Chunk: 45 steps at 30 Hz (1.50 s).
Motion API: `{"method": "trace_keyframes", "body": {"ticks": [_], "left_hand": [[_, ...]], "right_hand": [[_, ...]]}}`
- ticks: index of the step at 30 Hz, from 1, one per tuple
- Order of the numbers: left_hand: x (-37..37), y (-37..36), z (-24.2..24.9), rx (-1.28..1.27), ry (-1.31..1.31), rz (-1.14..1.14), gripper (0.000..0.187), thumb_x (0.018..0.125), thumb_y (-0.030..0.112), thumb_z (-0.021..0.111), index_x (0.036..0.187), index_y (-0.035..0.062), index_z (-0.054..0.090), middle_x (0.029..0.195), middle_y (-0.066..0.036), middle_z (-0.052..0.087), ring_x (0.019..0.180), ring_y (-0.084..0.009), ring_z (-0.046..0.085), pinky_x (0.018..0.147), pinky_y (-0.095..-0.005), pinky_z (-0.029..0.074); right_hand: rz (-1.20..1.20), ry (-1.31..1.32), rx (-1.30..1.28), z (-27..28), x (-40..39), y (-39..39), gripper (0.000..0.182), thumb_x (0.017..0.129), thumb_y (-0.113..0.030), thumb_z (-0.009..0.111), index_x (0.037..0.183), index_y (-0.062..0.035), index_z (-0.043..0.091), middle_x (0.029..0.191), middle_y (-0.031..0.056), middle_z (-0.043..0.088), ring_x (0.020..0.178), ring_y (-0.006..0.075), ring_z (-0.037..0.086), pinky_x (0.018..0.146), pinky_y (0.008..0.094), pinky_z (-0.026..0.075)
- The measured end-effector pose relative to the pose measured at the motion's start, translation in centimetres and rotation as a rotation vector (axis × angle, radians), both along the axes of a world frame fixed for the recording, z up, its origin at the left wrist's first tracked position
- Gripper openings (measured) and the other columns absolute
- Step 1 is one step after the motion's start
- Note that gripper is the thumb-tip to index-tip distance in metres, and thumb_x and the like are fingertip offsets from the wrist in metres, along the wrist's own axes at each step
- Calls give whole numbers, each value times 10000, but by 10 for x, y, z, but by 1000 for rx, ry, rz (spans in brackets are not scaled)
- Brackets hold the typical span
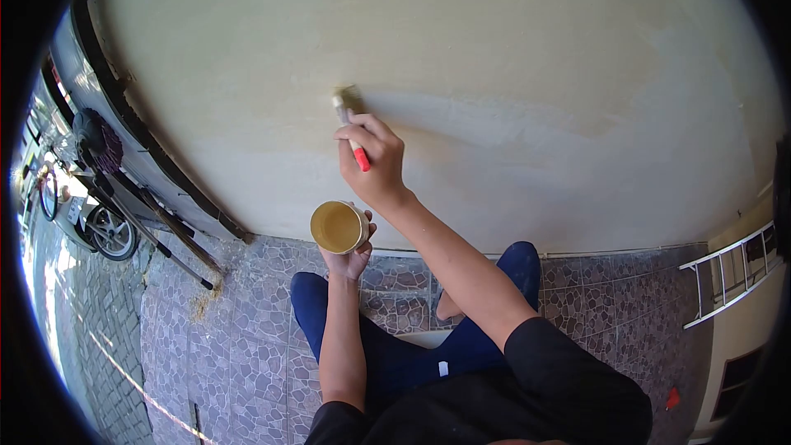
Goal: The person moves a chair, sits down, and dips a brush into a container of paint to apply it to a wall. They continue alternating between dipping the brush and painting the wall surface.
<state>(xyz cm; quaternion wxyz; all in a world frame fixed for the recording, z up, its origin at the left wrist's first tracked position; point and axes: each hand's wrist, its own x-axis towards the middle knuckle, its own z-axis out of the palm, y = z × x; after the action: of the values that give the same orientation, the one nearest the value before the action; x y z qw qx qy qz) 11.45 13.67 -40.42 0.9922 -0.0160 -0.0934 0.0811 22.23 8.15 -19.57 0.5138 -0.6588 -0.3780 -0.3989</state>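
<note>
My right hand (375, 156) is closed round the handle of a paintbrush (360, 152), whose end is red. The bristles touch the wall (461, 41) and look slightly blurred. Below and a little to the left, my left hand (354, 259) holds a round cup (339, 227) from beneath, with fingers wrapped on its right side. Yellowish-beige paint shows inside the cup. Around and above the brush the wall is beige, while a paler area spreads to the right and below it.
Patterned tiles (255, 346) cover the floor at the wall's foot. Long-handled tools (156, 231) lean at the left, near a parked motorcycle (111, 231). A metal ladder (725, 276) stands at the right. A small red object (673, 398) lies at lower right.
</note>
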Motion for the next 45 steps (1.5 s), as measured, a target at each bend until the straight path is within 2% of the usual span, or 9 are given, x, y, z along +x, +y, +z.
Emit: {"method": "trace_keyframes", "body": {"ticks": [3, 7, 13, 17, 23, 25, 32, 41, 45], "left_hand": [[-1, 2, -2, -12, -12, -9, 645, 1045, 536, 460, 1479, 62, 519, 1379, -317, 577, 1136, -470, 663, 581, -320, 603], [-1, 8, -2, -8, -44, -6, 639, 1045, 529, 465, 1478, 61, 516, 1351, -308, 585, 1132, -451, 654, 573, -310, 597], [-18, 21, 0, -2, -10, 46, 637, 1037, 534, 490, 1475, 72, 513, 1356, -296, 572, 1128, -427, 641, 563, -291, 576], [-22, 28, -1, -15, -40, 38, 647, 1022, 541, 526, 1472, 77, 508, 1379, -283, 542, 1132, -426, 637, 561, -295, 562], [-19, 29, 7, -30, -28, 61, 619, 1026, 530, 526, 1440, 70, 536, 1362, -279, 552, 1125, -420, 634, 545, -293, 547], [-15, 30, 8, -1, -39, 65, 630, 979, 491, 618, 1435, 61, 562, 1369, -242, 514, 1186, -380, 562, 563, -268, 503], [-7, 26, 11, -39, -37, 30, 642, 957, 498, 623, 1425, 60, 574, 1366, -238, 517, 1168, -368, 560, 563, -261, 504], [-13, 28, 4, -38, 60, 67, 570, 1003, 539, 518, 1357, 102, 609, 1337, -260, 574, 1102, -421, 640, 519, -285, 518], [-15, 24, 3, -15, 82, 94, 550, 1012, 523, 508, 1355, 106, 612, 1341, -262, 574, 1106, -430, 644, 520, -299, 531]], "right_hand": [[325, -15, -84, -2, 4, 11, 168, 797, 106, 728, 882, -39, 732, 939, 158, 691, 856, 331, 741, 724, 392, 587], [89, -55, -27, -12, 33, -61, 158, 814, 117, 717, 892, -21, 714, 972, 168, 689, 1002, 376, 755, 787, 423, 606], [-622, -96, 3, -20, 39, -210, 175, 844, 122, 710, 916, -30, 758, 976, 174, 715, 1000, 375, 728, 833, 441, 581], [-720, -145, 54, -22, 43, -229, 157, 851, 92, 711, 900, -45, 768, 955, 154, 722, 981, 344, 715, 825, 425, 576], [-448, -221, 28, -37, 39, -103, 171, 777, 58, 725, 865, -82, 767, 923, 144, 691, 815, 352, 729, 687, 405, 580], [-402, -188, 66, -41, 31, -66, 170, 751, 48, 734, 855, -85, 759, 910, 139, 678, 812, 344, 726, 668, 391, 580], [164, -113, -57, -43, 9, -22, 157, 765, 84, 750, 840, -54, 748, 940, 148, 711, 865, 339, 764, 728, 354, 612], [-497, -59, -36, -45, 51, -248, 151, 846, 100, 731, 913, -32, 759, 947, 162, 735, 993, 351, 740, 838, 423, 586], [-724, -22, 99, -37, 40, -251, 176, 848, 108, 714, 903, -50, 768, 957, 151, 724, 973, 344, 724, 818, 429, 576]]}}
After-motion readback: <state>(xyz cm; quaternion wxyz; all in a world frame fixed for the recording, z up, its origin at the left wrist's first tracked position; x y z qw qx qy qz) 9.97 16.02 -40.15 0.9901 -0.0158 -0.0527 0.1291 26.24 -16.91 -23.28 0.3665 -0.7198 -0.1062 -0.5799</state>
